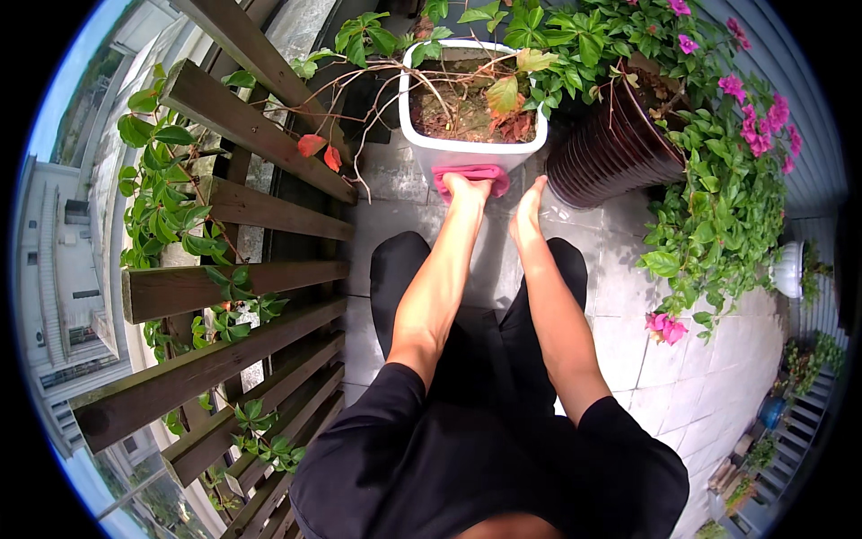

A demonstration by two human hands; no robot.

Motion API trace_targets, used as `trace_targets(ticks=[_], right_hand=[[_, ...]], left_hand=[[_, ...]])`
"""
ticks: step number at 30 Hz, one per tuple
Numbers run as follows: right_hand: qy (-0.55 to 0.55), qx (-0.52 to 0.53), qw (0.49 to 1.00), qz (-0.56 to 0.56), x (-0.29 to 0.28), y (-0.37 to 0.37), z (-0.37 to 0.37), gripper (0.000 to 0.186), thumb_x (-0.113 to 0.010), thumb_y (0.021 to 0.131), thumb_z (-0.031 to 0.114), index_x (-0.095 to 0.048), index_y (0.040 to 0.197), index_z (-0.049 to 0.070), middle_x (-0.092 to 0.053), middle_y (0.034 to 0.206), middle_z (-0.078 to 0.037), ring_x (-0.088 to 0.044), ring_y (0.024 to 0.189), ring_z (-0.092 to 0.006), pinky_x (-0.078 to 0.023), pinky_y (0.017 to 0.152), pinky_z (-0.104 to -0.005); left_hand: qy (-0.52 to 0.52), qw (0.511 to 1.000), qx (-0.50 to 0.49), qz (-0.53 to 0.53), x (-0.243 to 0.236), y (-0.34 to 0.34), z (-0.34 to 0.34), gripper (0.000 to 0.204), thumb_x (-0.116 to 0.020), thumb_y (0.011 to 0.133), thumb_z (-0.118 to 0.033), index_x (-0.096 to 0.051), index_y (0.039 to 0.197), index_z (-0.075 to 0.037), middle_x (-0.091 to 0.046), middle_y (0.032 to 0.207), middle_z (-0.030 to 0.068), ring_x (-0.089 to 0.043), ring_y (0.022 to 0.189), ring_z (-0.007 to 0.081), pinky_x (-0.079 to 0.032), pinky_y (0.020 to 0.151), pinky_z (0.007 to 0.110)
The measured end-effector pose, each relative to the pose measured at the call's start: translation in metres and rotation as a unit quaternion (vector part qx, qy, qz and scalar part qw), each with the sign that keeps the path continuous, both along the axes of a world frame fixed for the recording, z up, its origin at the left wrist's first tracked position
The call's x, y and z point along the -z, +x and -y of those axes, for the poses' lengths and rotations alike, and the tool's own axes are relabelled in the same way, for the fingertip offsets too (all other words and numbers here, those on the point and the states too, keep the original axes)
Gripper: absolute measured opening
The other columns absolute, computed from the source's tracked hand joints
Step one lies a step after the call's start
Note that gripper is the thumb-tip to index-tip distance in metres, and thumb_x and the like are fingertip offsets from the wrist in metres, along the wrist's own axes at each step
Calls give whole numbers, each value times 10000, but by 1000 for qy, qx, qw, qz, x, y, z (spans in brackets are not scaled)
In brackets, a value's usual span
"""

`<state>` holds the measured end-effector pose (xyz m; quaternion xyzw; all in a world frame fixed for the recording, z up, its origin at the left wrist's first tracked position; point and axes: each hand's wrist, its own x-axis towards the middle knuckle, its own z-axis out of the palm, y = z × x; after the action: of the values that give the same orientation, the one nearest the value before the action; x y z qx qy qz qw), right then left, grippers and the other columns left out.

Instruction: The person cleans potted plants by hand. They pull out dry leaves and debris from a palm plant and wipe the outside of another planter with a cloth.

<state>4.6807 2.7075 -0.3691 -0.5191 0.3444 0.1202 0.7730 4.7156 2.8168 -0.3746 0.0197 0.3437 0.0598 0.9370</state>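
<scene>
My left hand (468,187) presses a folded pink cloth (494,177) against the near side of a tall white square planter (496,158). Its fingertips are hidden at the cloth. My right hand (528,207) is seen edge-on, its fingers stretched out towards the planter's lower right, with nothing visible in it. Whether it touches the planter I cannot tell. Inside the planter are brown soil (462,99), thin bare stems and a few green and reddish leaves (505,97).
A dark ribbed pot (611,148) leans beside the planter on the right, with a pink-flowered bush (709,180) spilling over. A brown slatted wooden fence (233,287) with climbing vines runs along the left. Pale tiles (620,359) cover the floor. More plants stand at the far right.
</scene>
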Motion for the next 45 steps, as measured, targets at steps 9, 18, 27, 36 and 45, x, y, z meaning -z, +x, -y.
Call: trace_targets(ticks=[9,18,27,36,45], right_hand=[[225,321,916,90,23,4,-78,670,-380,930,484,-126,1432,120,-224,1446,-107,-268,1315,-202,-209,1082,-379],[-275,214,845,406,-23,34,-16,422,-340,972,151,-280,1347,-33,-373,1368,-190,-330,1291,-274,-239,1071,-365],[68,63,935,342,41,198,34,410,-481,929,268,-446,1278,57,-561,1132,-50,-546,962,-135,-458,791,-269],[56,-10,989,139,192,145,15,479,-345,947,401,-437,1280,69,-542,1167,-61,-536,1002,-172,-456,815,-315],[281,284,914,66,91,50,-65,562,-191,966,470,-318,1363,94,-345,1401,-76,-353,1267,-244,-286,1063,-410]], left_hand=[[546,825,95,-111,-54,-89,-51,388,-425,923,-189,-413,1252,16,-438,1265,91,-384,1182,182,-245,1022,317],[802,580,120,-73,-95,36,-89,488,-461,930,-299,-482,1177,121,-599,1073,212,-572,970,260,-397,895,317],[851,511,89,-86,-84,36,-80,474,-476,930,-280,-470,1186,118,-578,1102,210,-547,999,238,-388,908,314],[796,592,92,-84,-86,33,-80,417,-488,931,-210,-468,1178,125,-587,959,117,-511,843,140,-413,803,267],[834,534,64,-123,-86,34,-92,436,-418,943,-276,-487,1183,82,-604,1017,228,-577,908,287,-417,841,336]])
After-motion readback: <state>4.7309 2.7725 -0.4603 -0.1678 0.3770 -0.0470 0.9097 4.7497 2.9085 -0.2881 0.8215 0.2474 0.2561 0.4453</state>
